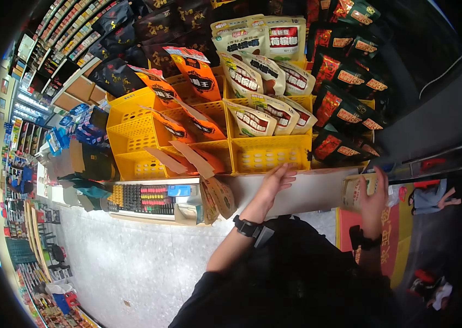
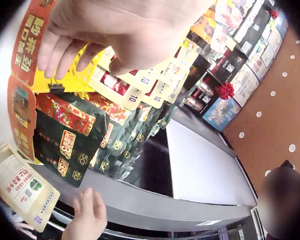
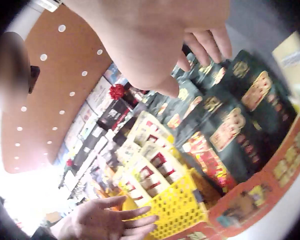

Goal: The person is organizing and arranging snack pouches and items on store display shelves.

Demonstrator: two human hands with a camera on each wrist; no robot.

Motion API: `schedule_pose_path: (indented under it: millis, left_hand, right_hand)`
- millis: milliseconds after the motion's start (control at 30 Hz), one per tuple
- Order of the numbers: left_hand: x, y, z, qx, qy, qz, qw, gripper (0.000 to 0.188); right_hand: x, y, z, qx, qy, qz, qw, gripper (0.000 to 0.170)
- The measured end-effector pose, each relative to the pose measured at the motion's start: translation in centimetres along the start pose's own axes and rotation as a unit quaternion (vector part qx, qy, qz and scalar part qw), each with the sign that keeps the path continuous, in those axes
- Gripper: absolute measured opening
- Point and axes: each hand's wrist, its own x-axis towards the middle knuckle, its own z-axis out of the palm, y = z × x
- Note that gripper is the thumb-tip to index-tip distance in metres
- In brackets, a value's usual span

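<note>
My left hand (image 1: 272, 188) is held with fingers extended at the front of a yellow basket (image 1: 270, 155) with an open compartment; nothing is in its grasp. In the left wrist view the same hand (image 2: 120, 35) hangs over the basket edge, fingers loosely bent. The right hand (image 1: 373, 199) is beside a cream packet (image 1: 352, 191) near the white ledge. A gap shows between that hand (image 2: 87, 217) and the packet (image 2: 24, 189) in the left wrist view. In the right wrist view its fingers are spread (image 3: 207, 45), holding nothing; whether the packet rests on the ledge, I cannot tell.
Cream packets (image 1: 256, 118) stand in the basket rows behind, with orange packets (image 1: 201, 76) to their left and dark green packets (image 1: 345, 104) to their right. A black binder clip (image 2: 56, 88) sits on the basket edge. A person (image 1: 433, 198) is at the far right.
</note>
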Motion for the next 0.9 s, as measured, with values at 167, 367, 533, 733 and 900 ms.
schedule_pose_path:
  millis: [167, 367, 533, 733, 900]
  left_hand:
    - [-0.2, 1.4, -1.1, -0.027, 0.043, 0.039, 0.998, 0.046]
    - [1.1, 0.8, -3.0, -0.059, 0.079, 0.101, 0.99, 0.046]
    - [-1.8, 1.3, -4.0, -0.065, 0.078, 0.089, 0.991, 0.05]
    - [-0.2, -1.6, -2.0, -0.06, 0.063, 0.052, 0.995, 0.05]
    - [0.5, -3.9, -1.2, -0.034, 0.023, 0.024, 0.999, 0.048]
  right_hand:
    - [4.8, -8.6, 7.2, 0.15, -0.079, -0.117, 0.978, 0.04]
    - [7.4, -13.2, 9.7, 0.091, 0.049, -0.209, 0.972, 0.033]
    - [-1.3, 4.1, 1.1, -0.176, 0.323, 0.13, 0.921, 0.054]
    - [-7.7, 22.8, 8.0, 0.267, 0.07, 0.603, 0.748, 0.082]
    - [-9.3, 24.5, 10.6, 0.295, 0.085, 0.533, 0.789, 0.071]
